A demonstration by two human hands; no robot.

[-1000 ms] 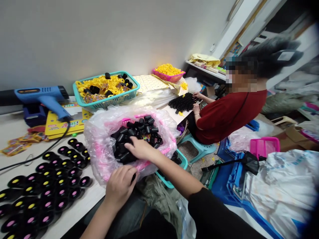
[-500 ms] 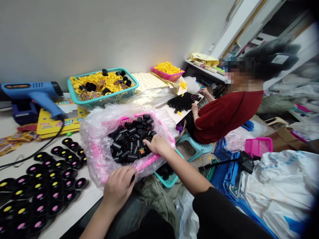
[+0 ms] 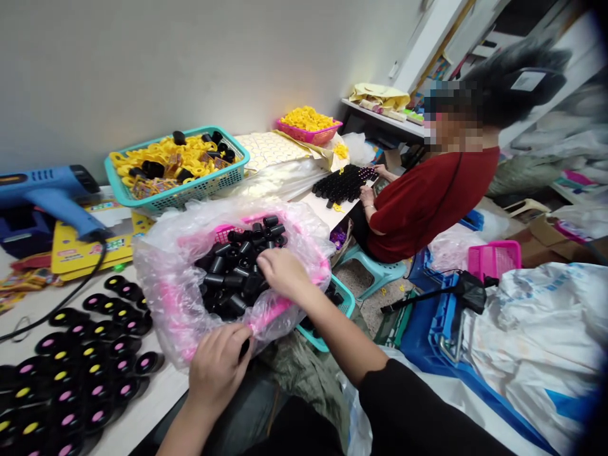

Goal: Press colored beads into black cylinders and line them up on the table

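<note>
A pink basket point(image 3: 279, 308) lined with clear plastic point(image 3: 154, 278) holds a heap of black plastic cylinders point(image 3: 234, 281). My right hand point(image 3: 286, 273) reaches over its near right rim into the heap. Its fingers are bent down and pressed together among the cylinders; their tips and anything between them are hidden. My left hand point(image 3: 219, 361) is closed at the basket's near edge, with the dark end of a black cylinder point(image 3: 244, 348) showing between thumb and fingers. Left of the basket stand rows of black cylinders point(image 3: 95, 368) with pink or yellow centres.
A blue heat gun point(image 3: 52, 193) lies at the left, its cord crossing the table. Behind is a teal basket point(image 3: 180, 192) of yellow and black parts. At the right, a person in a red top point(image 3: 437, 196) handles black pieces. A blue crate point(image 3: 430, 342) stands on the floor.
My right hand's thumb was stretched out over the cylinders; now the fingers are drawn together. An orange patterned piece near that hand is no longer visible. The camera view has shifted slightly.
</note>
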